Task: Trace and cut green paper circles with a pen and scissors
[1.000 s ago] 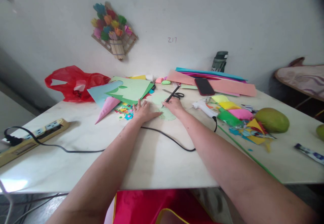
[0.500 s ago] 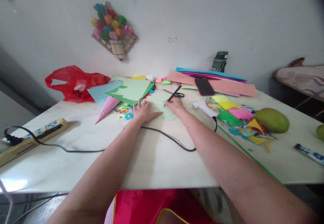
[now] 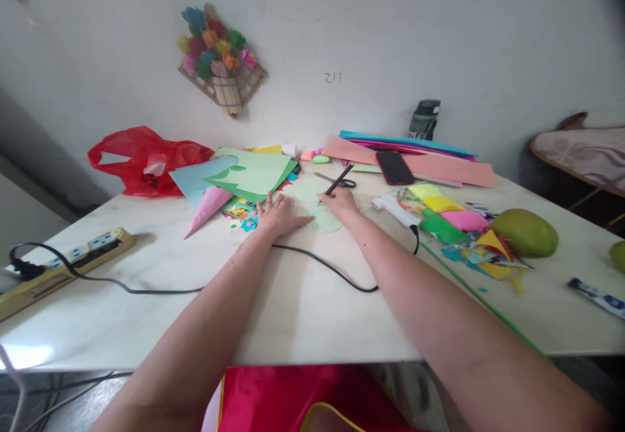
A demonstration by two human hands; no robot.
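Gripping a black pen (image 3: 338, 180) in the right hand (image 3: 342, 203), left hand (image 3: 276, 216) spread open at the left side of pale green paper (image 3: 326, 222) on the tabletop (image 3: 303, 321); probably light, floppy, easily creased, best held flat near its edge.

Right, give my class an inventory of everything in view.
Flower decoration: 1, multicoloured, wall
Bottle: 1, green, back
Bag: 1, red, left
Power strip: 1, cream, left
Cables: several, mostly dark, left
Cone: 1, pink, left
Sheets: several, green, blue, left
Papers: stacked, multicoloured, back
Phone: 1, black, on papers
Scissors: 1, black, centre
Glue gun: 1, white, right
Packets: several, multicoloured, right
Scraps: many, multicoloured, both sides
Fruits: 2, green, right
Tube: 1, blue-white, right
Strip: 1, green, right
Padded item: 1, pale, right
Table: 1, white, centre
Pale paper: count unclear, green, centre
Writing tool: 1, black, centre
Garment: 1, red, bottom
Left hand: 1, bare, on pale paper
Right hand: 1, bare, on writing tool
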